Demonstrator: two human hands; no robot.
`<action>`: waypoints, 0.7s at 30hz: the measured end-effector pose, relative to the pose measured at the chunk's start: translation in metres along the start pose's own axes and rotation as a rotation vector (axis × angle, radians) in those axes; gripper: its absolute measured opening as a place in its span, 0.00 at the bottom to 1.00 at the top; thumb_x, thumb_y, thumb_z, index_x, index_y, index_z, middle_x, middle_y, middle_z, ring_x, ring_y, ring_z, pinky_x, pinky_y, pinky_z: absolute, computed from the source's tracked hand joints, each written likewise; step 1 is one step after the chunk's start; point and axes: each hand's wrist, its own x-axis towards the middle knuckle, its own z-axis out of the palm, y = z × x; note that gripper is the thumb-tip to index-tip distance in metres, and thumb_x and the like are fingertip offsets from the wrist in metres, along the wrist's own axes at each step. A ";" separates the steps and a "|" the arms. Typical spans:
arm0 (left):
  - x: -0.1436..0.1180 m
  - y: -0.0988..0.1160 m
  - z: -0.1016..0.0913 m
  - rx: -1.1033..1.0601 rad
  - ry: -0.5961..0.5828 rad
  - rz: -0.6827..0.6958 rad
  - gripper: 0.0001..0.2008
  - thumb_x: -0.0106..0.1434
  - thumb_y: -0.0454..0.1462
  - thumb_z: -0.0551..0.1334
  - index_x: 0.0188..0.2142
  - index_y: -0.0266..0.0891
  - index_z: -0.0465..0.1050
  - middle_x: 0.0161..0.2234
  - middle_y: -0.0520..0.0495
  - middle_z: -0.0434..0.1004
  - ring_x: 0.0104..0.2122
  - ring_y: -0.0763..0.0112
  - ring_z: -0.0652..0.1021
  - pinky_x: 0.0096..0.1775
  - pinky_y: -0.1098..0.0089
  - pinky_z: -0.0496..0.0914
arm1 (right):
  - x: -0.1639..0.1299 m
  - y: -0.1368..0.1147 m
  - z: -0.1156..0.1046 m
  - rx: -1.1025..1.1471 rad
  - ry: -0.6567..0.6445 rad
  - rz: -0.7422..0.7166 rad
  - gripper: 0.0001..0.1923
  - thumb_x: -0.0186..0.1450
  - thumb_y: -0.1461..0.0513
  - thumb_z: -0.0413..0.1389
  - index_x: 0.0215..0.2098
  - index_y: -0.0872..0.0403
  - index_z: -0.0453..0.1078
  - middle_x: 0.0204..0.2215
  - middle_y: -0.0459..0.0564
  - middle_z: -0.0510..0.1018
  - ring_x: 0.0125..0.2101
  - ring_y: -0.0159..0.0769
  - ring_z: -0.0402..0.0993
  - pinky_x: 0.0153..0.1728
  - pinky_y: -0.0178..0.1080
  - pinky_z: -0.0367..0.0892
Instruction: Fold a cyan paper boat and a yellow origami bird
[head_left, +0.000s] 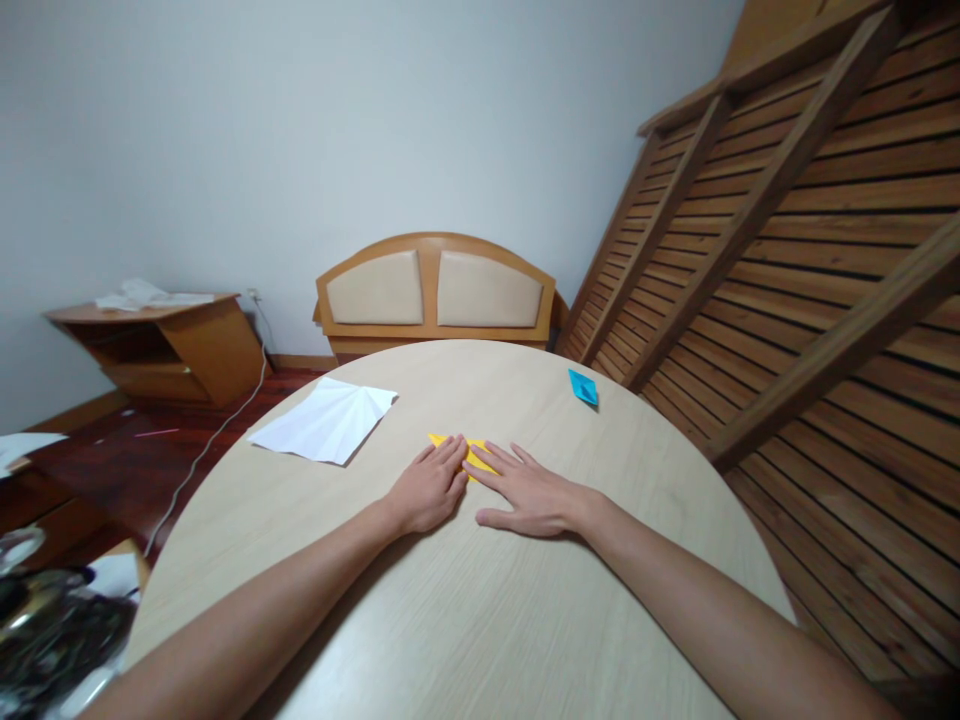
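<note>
A small piece of folded yellow paper lies on the round table, partly hidden under both hands. My left hand rests over its left part, fingers close together and bent down onto the paper. From the other side, my right hand lies flat with its fingers spread, the fingertips on the right part of the paper. The right thumb stretches out over the tabletop, nearer to me than the paper.
A creased white sheet lies on the table at left. A small folded blue paper piece sits at the far right. Beyond the table stand a headboard, a low cabinet and a leaning slatted wooden frame.
</note>
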 end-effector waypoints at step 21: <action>-0.002 0.009 -0.010 0.048 -0.072 -0.083 0.30 0.73 0.46 0.43 0.68 0.34 0.51 0.70 0.42 0.48 0.69 0.56 0.51 0.66 0.55 0.49 | -0.018 0.014 -0.042 -0.103 -0.007 -0.066 0.19 0.63 0.48 0.58 0.45 0.49 0.81 0.58 0.54 0.72 0.57 0.51 0.68 0.56 0.45 0.61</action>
